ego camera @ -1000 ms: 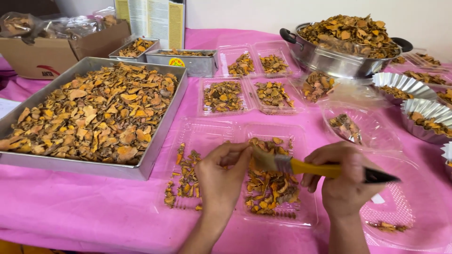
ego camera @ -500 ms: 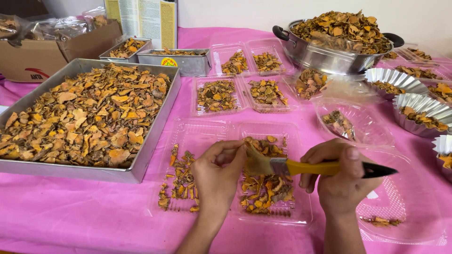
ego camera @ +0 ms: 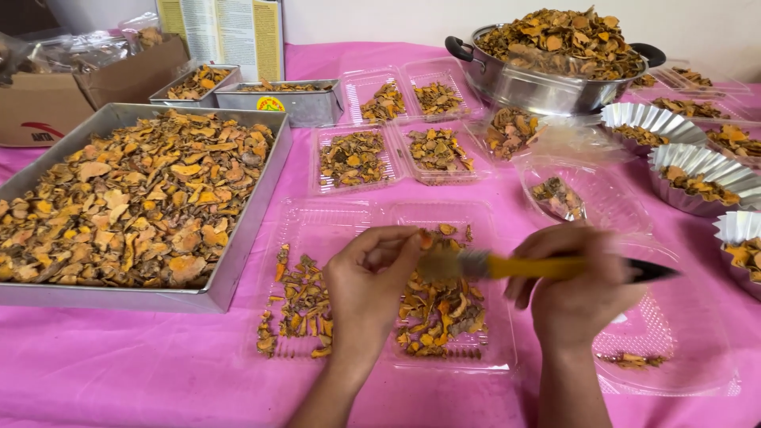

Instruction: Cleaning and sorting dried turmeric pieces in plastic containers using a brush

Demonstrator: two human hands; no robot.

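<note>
R hand [ego camera: 575,305] grips yellow brush [ego camera: 539,267] | L hand [ego camera: 369,281] pinches chip at bristles | clear tray [ego camera: 491,361] beneath approx half filled (big pan [ego camera: 246,214] still heaped)

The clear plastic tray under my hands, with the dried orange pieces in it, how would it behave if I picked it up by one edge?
The clear plastic tray looks thin and see-through, so it would probably flex and sag. Its dried orange pieces lie loose and would likely slide or spill. It is probably light, so a push would skid it over the pink tablecloth.

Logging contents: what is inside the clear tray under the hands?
The clear tray holds dried orange slices. The left hand and brush hide part of them.
</note>
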